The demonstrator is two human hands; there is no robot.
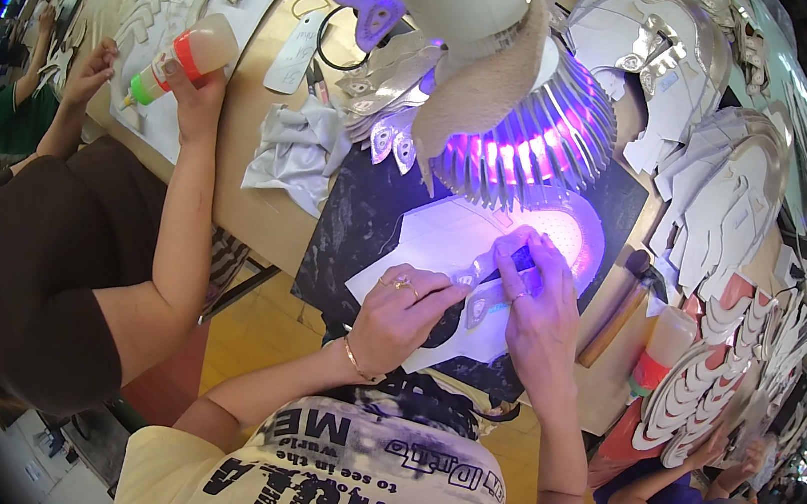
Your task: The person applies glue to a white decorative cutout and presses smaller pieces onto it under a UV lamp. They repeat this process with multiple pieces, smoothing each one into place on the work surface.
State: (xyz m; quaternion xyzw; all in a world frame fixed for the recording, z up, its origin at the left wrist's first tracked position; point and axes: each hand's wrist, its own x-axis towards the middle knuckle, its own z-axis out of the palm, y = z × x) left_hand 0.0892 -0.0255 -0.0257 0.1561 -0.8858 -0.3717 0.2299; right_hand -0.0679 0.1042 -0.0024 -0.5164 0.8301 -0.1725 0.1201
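Observation:
A white shoe upper (415, 243) with a silvery rounded toe end lies on a black board (354, 206) in front of me. My left hand (401, 312) is closed, thumb and fingertips pinching a silvery part of the upper near its middle. My right hand (540, 304) is closed too, its bent fingertips pressed together on the upper close to the toe end. Whatever lies under those fingertips is partly hidden. Just beyond my hands hangs a finned metal lamp (527, 146), casting pink-purple light over the upper.
A white cloth (294, 158) lies left of the board, a hammer (617, 319) and a red-banded bottle (664, 349) right of it. Stacked white and silver pieces (717, 200) crowd the right side. At left, a co-worker's hand holds a glue bottle (185, 59).

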